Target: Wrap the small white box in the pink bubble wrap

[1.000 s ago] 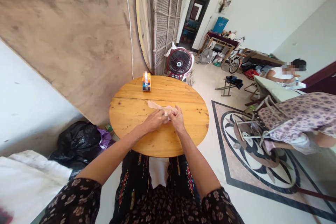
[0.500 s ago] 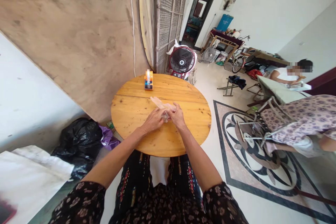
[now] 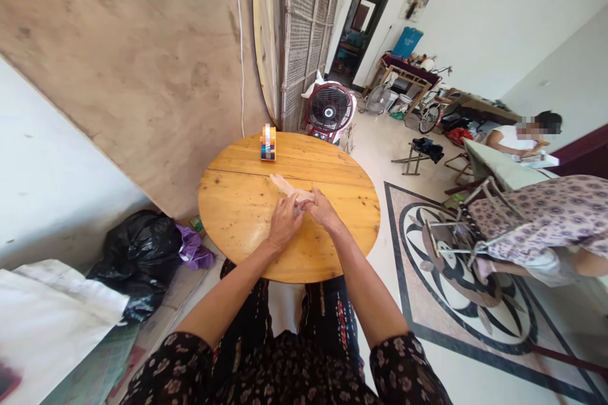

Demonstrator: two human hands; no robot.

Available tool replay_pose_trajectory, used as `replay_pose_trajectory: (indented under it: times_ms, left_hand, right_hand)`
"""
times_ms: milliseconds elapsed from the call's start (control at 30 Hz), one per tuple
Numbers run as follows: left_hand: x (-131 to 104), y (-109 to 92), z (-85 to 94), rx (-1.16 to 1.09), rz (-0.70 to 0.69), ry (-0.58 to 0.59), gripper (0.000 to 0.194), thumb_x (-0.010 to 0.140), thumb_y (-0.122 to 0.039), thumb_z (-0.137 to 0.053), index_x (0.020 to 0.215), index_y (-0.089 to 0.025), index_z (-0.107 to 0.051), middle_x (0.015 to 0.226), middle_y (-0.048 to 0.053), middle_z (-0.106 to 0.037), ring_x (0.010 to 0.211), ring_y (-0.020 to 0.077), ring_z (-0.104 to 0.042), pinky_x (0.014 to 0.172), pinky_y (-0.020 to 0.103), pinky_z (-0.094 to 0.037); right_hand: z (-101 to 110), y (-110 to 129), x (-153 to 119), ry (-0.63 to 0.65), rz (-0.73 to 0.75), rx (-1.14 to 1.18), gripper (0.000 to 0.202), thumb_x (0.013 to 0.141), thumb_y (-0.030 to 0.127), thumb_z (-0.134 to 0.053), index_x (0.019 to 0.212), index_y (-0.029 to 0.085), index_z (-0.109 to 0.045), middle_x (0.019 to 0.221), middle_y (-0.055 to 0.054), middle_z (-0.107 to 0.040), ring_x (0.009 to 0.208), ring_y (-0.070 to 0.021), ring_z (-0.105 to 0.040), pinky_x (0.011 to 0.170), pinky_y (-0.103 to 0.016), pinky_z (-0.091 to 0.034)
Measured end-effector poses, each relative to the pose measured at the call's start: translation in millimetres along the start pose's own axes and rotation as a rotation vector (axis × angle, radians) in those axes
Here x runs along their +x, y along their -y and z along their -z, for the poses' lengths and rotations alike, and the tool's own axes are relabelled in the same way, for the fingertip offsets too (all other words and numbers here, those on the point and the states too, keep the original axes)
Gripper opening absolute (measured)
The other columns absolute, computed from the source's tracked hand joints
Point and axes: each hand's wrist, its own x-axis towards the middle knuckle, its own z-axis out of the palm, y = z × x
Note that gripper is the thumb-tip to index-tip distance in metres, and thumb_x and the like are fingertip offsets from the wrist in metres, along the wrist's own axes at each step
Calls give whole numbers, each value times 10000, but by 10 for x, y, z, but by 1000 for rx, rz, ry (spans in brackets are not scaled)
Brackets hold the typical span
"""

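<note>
A crumpled, see-through pinkish plastic piece [image 3: 284, 185] lies across the middle of the round wooden table [image 3: 232, 202], its loose end pointing to the far left. My left hand [image 3: 285, 220] has its fingers closed on the near end of the plastic. Close against it, my right hand [image 3: 322, 207] pinches the same plastic from the right. The fingertips of both hands meet and partly hide the bunched part. Near the table's far edge stands an orange and blue tape dispenser [image 3: 268, 142], apart from both hands.
Behind the table stands a dark red fan [image 3: 329, 112]. Black bags [image 3: 142, 247] and a purple bag [image 3: 194, 248] lie on the floor at left. Two people sit at the right, by a pale green table [image 3: 489, 161]. A folding stool [image 3: 412, 158] stands beyond.
My left hand has turned, its wrist and forearm shifting right and nearer to the right hand. The plastic's near part is less visible between the fingers. Both hands still hold it.
</note>
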Motion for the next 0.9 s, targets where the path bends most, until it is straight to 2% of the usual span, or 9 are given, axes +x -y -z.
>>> replay_pose_trajectory:
  times_ms: [100,267,433,500,567,633,733,800,900]
  left_hand:
    - [10,-36,-14,-22,50,-25,433,861,-239,-562,1273,-168,-451,1003,95,-652,980,253,-558,865,407,-482]
    - [51,-56,-60,-53,176,-65,362,835,-208,-563,1191,-168,-513,923,74,-664,943,247,-561,853,417,-493]
    - [66,-40,-67,-23,168,-46,343,807,-110,-508,1143,-169,-545,936,79,-664,933,244,-569,852,422,-492]
    - [66,-52,-62,-5,163,-38,346,804,-92,-490,1136,-165,-554,956,87,-659,945,245,-563,860,420,-488]
    - [67,-74,-64,5,157,-33,352,804,-82,-477,1137,-162,-559,981,92,-654,956,245,-555,868,417,-483]
    - [65,-94,-73,9,169,-38,349,807,-75,-472,1132,-160,-567,989,94,-653,957,246,-550,870,408,-479]
    - [54,-112,-90,8,196,-53,312,801,-67,-484,1080,-158,-592,965,90,-659,945,246,-542,866,389,-477]
    - [42,-117,-96,15,197,-56,276,796,-63,-490,1029,-161,-604,962,86,-660,942,246,-537,863,381,-476]
    - [27,-124,-94,39,184,-56,239,794,-66,-495,975,-173,-608,961,78,-656,939,249,-536,863,380,-472]
  right_hand:
    - [13,-27,6,23,-31,66,676,741,143,-489,1408,95,-386,1031,-86,-703,1110,-237,-607,955,-337,-469]
    - [18,-66,12,44,-33,137,702,752,133,-478,1441,98,-348,993,-77,-717,1118,-222,-607,976,-348,-459]
    - [13,-117,-20,141,-36,459,717,777,151,-485,1463,163,-275,983,-59,-721,914,-182,-676,846,-342,-525]
    - [40,-150,-54,125,-14,484,692,793,185,-490,1452,174,-278,1026,-61,-699,811,-157,-674,765,-315,-535]
    - [91,-184,-92,21,44,354,666,794,222,-528,1428,185,-326,1023,-48,-675,728,-136,-647,738,-302,-525]
    - [151,-201,-116,-139,109,119,623,788,251,-577,1387,198,-412,1015,-50,-651,740,-145,-623,769,-319,-508]
    - [214,-175,-84,-326,193,-222,535,781,273,-637,1302,200,-543,1148,-119,-594,986,-230,-586,887,-384,-453]
    - [225,-135,-11,-390,235,-364,464,778,282,-659,1233,210,-608,1302,-156,-513,1145,-289,-510,948,-432,-401]
    - [217,-82,148,-397,256,-428,339,793,309,-659,1122,230,-672,1434,-140,-421,1221,-318,-455,968,-464,-361]
